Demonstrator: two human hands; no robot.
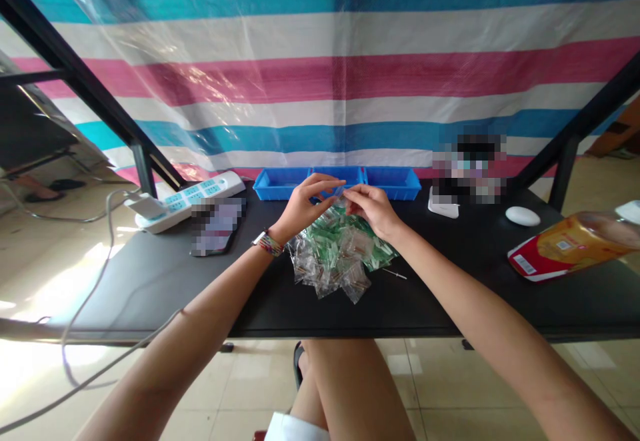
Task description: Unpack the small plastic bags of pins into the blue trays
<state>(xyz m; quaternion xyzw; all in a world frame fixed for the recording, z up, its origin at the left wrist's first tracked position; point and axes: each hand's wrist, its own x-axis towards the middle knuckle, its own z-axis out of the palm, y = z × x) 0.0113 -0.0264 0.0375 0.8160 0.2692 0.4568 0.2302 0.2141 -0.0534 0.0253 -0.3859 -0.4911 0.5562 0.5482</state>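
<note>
Above a heap of small clear plastic bags (pixel 333 261), my left hand (pixel 310 202) and my right hand (pixel 371 208) meet, fingertips close together. Between them is a small clear plastic bag (pixel 340 192), pinched by the fingers of both hands. Its contents are too small to make out. Green pieces show among the heaped bags, and thin brownish items lie inside some in front. Just behind my hands stands a blue three-compartment tray (pixel 393 193). A thin metal rod (pixel 395 273) lies at the heap's right edge.
Left on the black table (pixel 270 311) are a white power strip (pixel 200 198) with a plugged-in adapter and a phone (pixel 219 226). To the right are a white case (pixel 443 202), a white rounded object (pixel 523 216) and a large drink bottle (pixel 570 244). A striped sheet hangs behind.
</note>
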